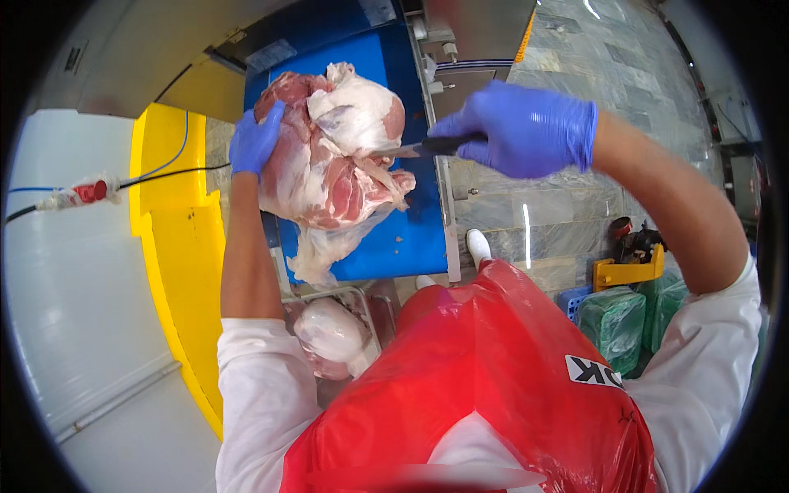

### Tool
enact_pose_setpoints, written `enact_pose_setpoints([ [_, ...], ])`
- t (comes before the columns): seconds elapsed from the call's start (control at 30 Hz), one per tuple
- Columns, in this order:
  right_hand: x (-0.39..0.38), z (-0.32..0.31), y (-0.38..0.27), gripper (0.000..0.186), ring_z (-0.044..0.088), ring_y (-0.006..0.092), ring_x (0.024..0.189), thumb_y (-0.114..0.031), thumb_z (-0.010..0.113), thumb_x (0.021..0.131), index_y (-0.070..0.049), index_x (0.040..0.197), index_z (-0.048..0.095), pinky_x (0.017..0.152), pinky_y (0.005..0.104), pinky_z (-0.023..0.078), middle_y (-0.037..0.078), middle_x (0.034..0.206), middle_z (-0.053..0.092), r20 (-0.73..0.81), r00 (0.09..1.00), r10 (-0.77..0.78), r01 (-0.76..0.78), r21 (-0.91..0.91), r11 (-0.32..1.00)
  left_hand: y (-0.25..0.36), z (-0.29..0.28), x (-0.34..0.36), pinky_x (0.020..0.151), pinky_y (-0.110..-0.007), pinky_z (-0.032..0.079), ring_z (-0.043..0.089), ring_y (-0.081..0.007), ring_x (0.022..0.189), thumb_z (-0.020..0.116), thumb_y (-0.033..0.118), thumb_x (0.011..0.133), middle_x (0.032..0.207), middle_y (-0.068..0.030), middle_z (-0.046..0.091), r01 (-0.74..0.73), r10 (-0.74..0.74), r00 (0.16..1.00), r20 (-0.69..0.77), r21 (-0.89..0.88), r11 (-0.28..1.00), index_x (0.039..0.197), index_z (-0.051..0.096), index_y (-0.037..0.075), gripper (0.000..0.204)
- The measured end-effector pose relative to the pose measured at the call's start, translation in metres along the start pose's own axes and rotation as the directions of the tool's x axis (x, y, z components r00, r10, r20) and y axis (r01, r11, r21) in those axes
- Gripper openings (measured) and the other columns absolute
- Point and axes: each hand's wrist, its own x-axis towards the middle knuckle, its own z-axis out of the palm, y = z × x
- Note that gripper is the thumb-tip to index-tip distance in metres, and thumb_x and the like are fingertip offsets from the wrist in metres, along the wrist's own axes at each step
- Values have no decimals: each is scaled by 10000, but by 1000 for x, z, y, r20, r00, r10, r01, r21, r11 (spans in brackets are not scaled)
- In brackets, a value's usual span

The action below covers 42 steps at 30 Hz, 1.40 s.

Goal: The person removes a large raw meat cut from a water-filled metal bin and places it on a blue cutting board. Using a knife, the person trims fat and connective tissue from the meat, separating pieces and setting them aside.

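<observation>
A large cut of raw meat (300,177) with pale fat and loose membrane lies on a blue conveyor belt (411,246). My left hand (256,141), in a blue glove, rests on the meat's upper left side with its fingers spread over it. My right hand (530,130), also gloved in blue, is closed around the dark handle of a knife (444,145). The knife's blade points left, and its tip is at the meat's fatty middle, partly hidden there.
Below the belt's near end, a tray (374,316) holds more meat (331,330). A metal machine housing (164,57) stands at the far left, above a yellow frame (177,246). Green wrapped crates (612,324) and a yellow bracket (629,269) stand on the tiled floor (567,222) to the right.
</observation>
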Motion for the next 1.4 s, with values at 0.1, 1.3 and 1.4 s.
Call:
enact_pose_setpoints([
  [0.1,20,-13,7,378,724,415,932,-138,649,978,-74,1348,695,851,469,579,242,1013,744,160,987,-28,27,9,1000,3,-1,2,1149,-530,443,553,-489,1376,578,805,882,1492,-333,559,-25,26,999,25,-25,999,1482,567,-4,1008],
  [1.3,-109,134,-72,392,703,426,719,-159,646,977,-40,1349,616,632,520,547,201,803,714,-503,836,220,-170,144,975,-5,9,17,1172,-488,420,537,-465,1404,586,767,907,1475,-326,582,-39,60,992,111,-181,983,1456,604,-13,954],
  [1.4,-95,158,-85,408,699,462,776,-156,661,975,-63,1372,635,677,517,560,245,892,717,-479,804,353,-205,335,920,-4,9,18,1175,-491,417,527,-469,1413,583,762,910,1487,-327,572,-51,68,992,104,-156,986,1455,597,-30,962],
])
